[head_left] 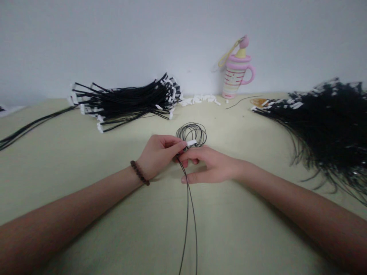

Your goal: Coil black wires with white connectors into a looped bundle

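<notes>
My left hand [164, 152], with a dark bead bracelet at the wrist, pinches a thin black cord at a small white piece [191, 143] between thumb and forefinger. Several loops of the cord [202, 131] lie coiled just beyond the fingertips. Two strands hang from the pinch toward the near edge of the view. My right hand [209, 164] comes in from the right, its fingers stretched toward the left fingertips and its thumb apart below. Its forefinger lies close beneath the white piece; whether it touches the cord I cannot tell.
A bundle of black cords with white ends [126, 99] lies at the back left. Small white pieces [200, 99] are scattered beside it. A pink-striped cup [233, 78] stands by the wall. To the right is a large heap of black cords [329, 122], near an amber-coloured item [258, 102].
</notes>
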The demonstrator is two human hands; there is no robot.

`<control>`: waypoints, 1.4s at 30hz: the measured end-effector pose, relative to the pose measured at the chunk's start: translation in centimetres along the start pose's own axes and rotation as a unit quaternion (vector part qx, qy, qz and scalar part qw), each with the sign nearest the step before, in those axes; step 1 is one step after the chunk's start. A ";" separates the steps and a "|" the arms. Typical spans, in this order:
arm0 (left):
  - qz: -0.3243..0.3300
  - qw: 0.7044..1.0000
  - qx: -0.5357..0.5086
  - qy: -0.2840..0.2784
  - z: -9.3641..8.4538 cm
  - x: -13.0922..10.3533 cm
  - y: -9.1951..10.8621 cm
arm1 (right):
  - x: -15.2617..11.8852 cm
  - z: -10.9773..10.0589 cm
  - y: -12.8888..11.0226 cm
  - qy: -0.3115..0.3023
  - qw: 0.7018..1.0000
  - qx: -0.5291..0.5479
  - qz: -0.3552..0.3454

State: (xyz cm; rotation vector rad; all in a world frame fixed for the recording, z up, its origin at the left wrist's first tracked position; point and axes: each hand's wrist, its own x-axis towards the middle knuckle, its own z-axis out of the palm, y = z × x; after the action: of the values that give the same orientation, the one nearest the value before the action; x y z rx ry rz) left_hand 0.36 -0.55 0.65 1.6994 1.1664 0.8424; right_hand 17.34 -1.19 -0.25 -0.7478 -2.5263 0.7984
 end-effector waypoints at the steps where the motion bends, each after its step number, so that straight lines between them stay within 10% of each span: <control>1: 0.000 1.000 -0.001 -0.001 0.0 0.0 0.0 | 0.0 0.1 0.0 0.005 1.000 -0.002 -0.002; 20: -0.010 0.999 0.018 0.037 0.0 0.2 -0.2 | 0.2 1.1 0.2 0.066 0.997 -0.017 0.033; 28: -0.017 0.997 0.022 0.075 -0.1 0.4 -0.3 | 0.2 1.4 0.3 0.077 0.984 0.142 0.074; 34: -0.048 0.992 0.004 0.118 -0.1 0.6 -0.6 | 0.3 -0.1 0.9 0.148 0.879 0.437 0.119; 42: -0.088 0.986 -0.064 0.129 -0.7 1.2 -1.3 | -2.7 -6.4 6.1 0.447 0.679 0.568 0.128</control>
State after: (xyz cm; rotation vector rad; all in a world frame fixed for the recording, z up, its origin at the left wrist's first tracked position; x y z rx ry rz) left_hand -0.34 0.97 -0.22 1.3900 1.3824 1.0246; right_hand 24.84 4.07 0.34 -0.7127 -0.7472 1.3874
